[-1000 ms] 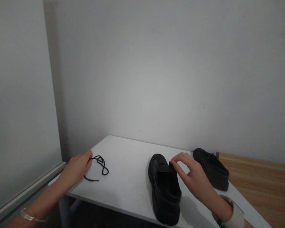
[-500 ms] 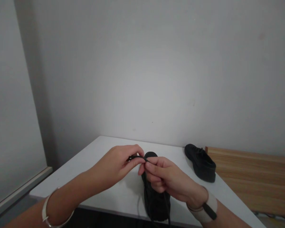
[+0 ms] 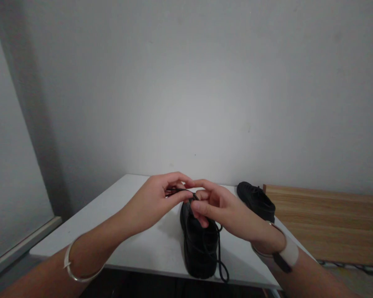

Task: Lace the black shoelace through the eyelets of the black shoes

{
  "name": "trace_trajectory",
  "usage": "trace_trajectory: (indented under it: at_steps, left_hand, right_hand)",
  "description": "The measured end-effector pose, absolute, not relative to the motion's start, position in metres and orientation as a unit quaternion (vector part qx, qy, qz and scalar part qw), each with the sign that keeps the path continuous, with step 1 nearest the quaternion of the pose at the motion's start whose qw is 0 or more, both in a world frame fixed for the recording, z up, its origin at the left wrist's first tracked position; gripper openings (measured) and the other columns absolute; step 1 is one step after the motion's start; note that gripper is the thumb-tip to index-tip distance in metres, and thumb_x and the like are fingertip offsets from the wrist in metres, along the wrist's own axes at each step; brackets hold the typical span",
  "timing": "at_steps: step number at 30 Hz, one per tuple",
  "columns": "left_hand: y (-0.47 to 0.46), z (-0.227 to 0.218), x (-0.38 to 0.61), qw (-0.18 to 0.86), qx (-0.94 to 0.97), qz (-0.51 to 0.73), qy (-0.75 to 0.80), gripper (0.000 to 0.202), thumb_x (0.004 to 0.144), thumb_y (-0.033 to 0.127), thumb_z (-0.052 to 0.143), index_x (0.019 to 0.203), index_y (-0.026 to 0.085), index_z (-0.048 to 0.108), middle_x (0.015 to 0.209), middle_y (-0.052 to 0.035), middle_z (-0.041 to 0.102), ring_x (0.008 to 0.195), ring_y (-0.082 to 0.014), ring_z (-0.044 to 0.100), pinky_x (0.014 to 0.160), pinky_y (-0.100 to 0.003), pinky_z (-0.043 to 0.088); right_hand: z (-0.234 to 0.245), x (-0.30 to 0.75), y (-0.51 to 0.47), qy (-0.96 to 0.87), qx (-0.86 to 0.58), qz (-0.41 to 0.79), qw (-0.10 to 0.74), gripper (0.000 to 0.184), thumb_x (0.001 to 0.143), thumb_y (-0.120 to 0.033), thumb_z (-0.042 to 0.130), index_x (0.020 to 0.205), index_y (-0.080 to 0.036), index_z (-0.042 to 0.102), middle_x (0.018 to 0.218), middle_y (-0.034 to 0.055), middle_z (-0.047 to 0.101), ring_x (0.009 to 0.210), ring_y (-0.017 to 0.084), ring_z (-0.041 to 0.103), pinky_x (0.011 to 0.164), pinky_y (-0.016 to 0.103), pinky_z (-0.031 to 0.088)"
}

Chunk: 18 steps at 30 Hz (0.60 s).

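A black shoe point(image 3: 199, 252) stands on the white table point(image 3: 146, 252) with its heel toward me; my hands cover its toe and tongue area. Above it, my left hand point(image 3: 163, 192) pinches a black shoelace point(image 3: 175, 190) between thumb and fingers. My right hand point(image 3: 216, 205) meets it at the fingertips, its thumb and fingers also closed on the lace. A loose length of lace hangs down the shoe's right side and ends in a loop by the table's front edge.
A second black shoe point(image 3: 255, 201), its lace tied, stands at the table's back right. Beyond it lies a wooden board point(image 3: 323, 223). A grey wall point(image 3: 186, 91) rises behind the table, and a pale panel point(image 3: 12, 165) stands at the left.
Both hands have risen slightly, and the right index finger now reaches toward the left fingertips. The loose lace has dropped into a loop at the shoe's right. The view has shifted a little.
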<state>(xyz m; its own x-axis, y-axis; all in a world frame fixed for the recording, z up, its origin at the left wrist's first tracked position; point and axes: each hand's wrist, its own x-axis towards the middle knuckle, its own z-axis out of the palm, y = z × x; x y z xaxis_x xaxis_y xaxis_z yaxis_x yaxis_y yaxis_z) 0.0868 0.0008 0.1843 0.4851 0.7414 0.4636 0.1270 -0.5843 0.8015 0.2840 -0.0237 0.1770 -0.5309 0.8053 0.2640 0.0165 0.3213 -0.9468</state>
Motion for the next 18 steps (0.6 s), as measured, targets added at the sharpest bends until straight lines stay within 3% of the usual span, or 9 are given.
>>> trace_trajectory:
  at_steps: [3, 6, 11, 18]
  left_hand:
    - [-0.002, 0.191, 0.098, 0.416, 0.723, 0.492, 0.248, 0.014, 0.080, 0.024, 0.070, 0.092, 0.018, 0.065, 0.072, 0.0003, 0.069, 0.061, -0.0108, 0.057, 0.058, -0.021, 0.043]
    - [-0.001, 0.192, 0.105, 0.500, 0.662, 0.518, 0.208, 0.016, 0.076, 0.021, 0.074, 0.089, 0.016, 0.068, 0.074, -0.0018, 0.070, 0.058, -0.0085, 0.052, 0.055, -0.020, 0.041]
    - [0.009, 0.190, 0.116, 0.566, 0.601, 0.542, 0.160, 0.016, 0.071, 0.016, 0.078, 0.086, 0.015, 0.074, 0.080, -0.0040, 0.072, 0.066, -0.0095, 0.056, 0.063, -0.022, 0.044]
    - [0.021, 0.192, 0.120, 0.529, 0.593, 0.590, 0.143, 0.008, 0.076, 0.018, 0.072, 0.083, 0.015, 0.071, 0.084, -0.0029, 0.068, 0.073, -0.0117, 0.058, 0.074, -0.026, 0.047]
  right_hand:
    - [0.184, 0.272, -0.021, -0.680, -0.269, 0.494, 0.470, 0.032, 0.085, -0.042, 0.065, 0.104, -0.017, 0.060, 0.057, -0.0094, 0.041, 0.047, 0.005, 0.032, 0.042, 0.019, 0.023]
    - [0.184, 0.268, -0.016, -0.627, -0.246, 0.504, 0.540, 0.024, 0.085, -0.040, 0.065, 0.084, -0.017, 0.059, 0.056, -0.0089, 0.040, 0.045, 0.004, 0.027, 0.041, 0.019, 0.019]
    - [0.181, 0.268, -0.013, -0.573, -0.233, 0.509, 0.599, 0.023, 0.082, -0.039, 0.068, 0.079, -0.018, 0.058, 0.063, -0.0051, 0.053, 0.050, 0.006, 0.043, 0.047, 0.021, 0.035]
    - [0.187, 0.271, -0.004, -0.548, -0.242, 0.471, 0.648, 0.017, 0.079, -0.035, 0.070, 0.080, -0.018, 0.064, 0.081, 0.0003, 0.063, 0.073, 0.011, 0.056, 0.071, 0.026, 0.046]
